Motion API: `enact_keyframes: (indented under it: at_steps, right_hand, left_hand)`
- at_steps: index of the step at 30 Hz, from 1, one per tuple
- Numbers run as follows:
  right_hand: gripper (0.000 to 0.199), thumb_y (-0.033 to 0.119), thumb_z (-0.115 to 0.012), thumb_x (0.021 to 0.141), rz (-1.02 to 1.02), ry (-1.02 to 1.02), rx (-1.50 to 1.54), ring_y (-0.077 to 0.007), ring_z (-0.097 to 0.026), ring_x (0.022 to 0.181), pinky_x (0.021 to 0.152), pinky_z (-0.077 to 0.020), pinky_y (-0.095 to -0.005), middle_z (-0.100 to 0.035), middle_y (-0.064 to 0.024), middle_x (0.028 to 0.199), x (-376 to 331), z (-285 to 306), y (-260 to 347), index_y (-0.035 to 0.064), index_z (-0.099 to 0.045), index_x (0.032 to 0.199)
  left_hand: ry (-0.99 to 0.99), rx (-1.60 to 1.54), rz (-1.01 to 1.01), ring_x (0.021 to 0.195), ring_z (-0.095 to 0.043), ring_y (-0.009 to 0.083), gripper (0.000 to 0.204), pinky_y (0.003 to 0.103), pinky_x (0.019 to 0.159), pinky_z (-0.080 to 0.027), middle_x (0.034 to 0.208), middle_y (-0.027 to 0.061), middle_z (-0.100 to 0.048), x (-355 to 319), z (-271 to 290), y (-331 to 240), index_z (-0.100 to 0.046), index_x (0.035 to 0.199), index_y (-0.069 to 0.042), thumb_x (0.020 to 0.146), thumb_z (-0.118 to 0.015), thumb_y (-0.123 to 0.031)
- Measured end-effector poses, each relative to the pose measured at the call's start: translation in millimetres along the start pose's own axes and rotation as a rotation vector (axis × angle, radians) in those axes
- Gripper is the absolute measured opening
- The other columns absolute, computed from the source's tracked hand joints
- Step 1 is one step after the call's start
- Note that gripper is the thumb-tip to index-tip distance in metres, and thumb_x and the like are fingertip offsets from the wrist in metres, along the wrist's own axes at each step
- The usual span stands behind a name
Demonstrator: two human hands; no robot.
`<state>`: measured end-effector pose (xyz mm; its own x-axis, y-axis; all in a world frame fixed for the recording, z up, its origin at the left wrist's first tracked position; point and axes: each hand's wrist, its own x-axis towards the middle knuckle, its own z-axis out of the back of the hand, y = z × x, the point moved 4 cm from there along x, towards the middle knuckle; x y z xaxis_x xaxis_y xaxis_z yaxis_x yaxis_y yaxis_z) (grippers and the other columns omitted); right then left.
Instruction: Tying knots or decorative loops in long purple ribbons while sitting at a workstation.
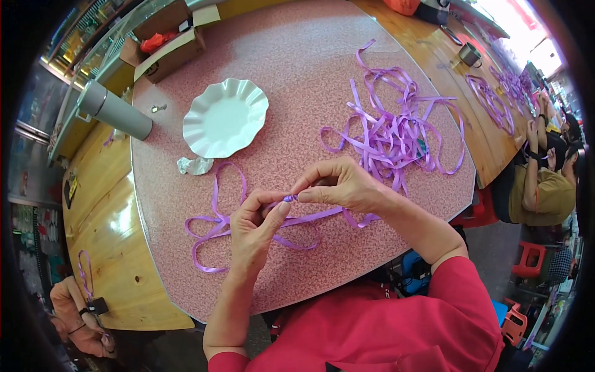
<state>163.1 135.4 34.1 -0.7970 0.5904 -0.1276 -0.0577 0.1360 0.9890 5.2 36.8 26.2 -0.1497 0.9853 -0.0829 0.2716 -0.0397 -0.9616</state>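
Both hands are pinched shut on one purple ribbon at the near edge of the speckled pink table. The left hand and right hand meet at a tiny fold. The ribbon's a flat, glossy strip running roughly 9 to 3 o'clock, with loops trailing left. A tangled ribbon pile sits at 2 o'clock and a scalloped white plate at 11.

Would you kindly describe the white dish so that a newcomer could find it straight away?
Start at the pink speckled table. On its far left part, beyond the left hand, lies the white dish. Its wavy, scalloped rim and plain white set it apart from the purple ribbon pile nearby.
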Motion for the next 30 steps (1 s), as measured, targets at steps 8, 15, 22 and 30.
enact_keyframes:
  at_steps: [8, 15, 22, 30]
  right_hand:
    - [0.020, 0.011, -0.072, 0.089, 0.015, -0.019, 0.107, -0.0072, -0.062, 0.087, 0.074, -0.0497, -0.0225, -0.070, -0.0035, 0.095, -2, -5, -8, 0.0012, -0.071, 0.106]
    - [0.015, 0.009, -0.072, 0.088, 0.076, -0.049, -0.108, -0.0079, -0.062, 0.084, 0.071, -0.0502, -0.0244, -0.069, -0.0023, 0.091, -5, -6, -7, 0.0038, -0.072, 0.103]
    - [0.015, 0.005, -0.073, 0.085, 0.398, -0.103, -0.342, -0.0140, -0.065, 0.084, 0.071, -0.0504, -0.0268, -0.068, -0.0066, 0.090, -6, -10, 2, 0.0028, -0.072, 0.099]
    - [0.016, 0.002, -0.071, 0.086, 0.022, -0.084, 0.075, -0.0131, -0.064, 0.085, 0.072, -0.0500, -0.0262, -0.068, -0.0061, 0.093, -8, -14, -11, 0.0014, -0.072, 0.102]
  left_hand:
    - [0.018, 0.060, 0.014, 0.070, -0.040, 0.0006, 0.010, 0.017, 0.062, -0.033, 0.084, -0.0067, -0.047, -1, 0, 3, -0.066, 0.100, -0.002, 0.090, -0.068, -0.002]
    - [0.014, 0.142, -0.018, 0.067, -0.036, 0.0005, 0.009, 0.017, 0.058, -0.029, 0.083, -0.0065, -0.045, -3, 1, 5, -0.066, 0.098, -0.003, 0.089, -0.069, -0.001]
    - [-0.012, 0.183, -0.043, 0.066, -0.036, 0.0005, 0.008, 0.018, 0.056, -0.028, 0.082, -0.0062, -0.045, -3, 2, 7, -0.066, 0.096, -0.003, 0.089, -0.069, -0.001]
    - [-0.026, 0.258, -0.094, 0.064, -0.034, 0.0012, 0.007, 0.019, 0.054, -0.026, 0.078, -0.0063, -0.043, -4, 3, 7, -0.066, 0.093, -0.003, 0.088, -0.070, -0.001]
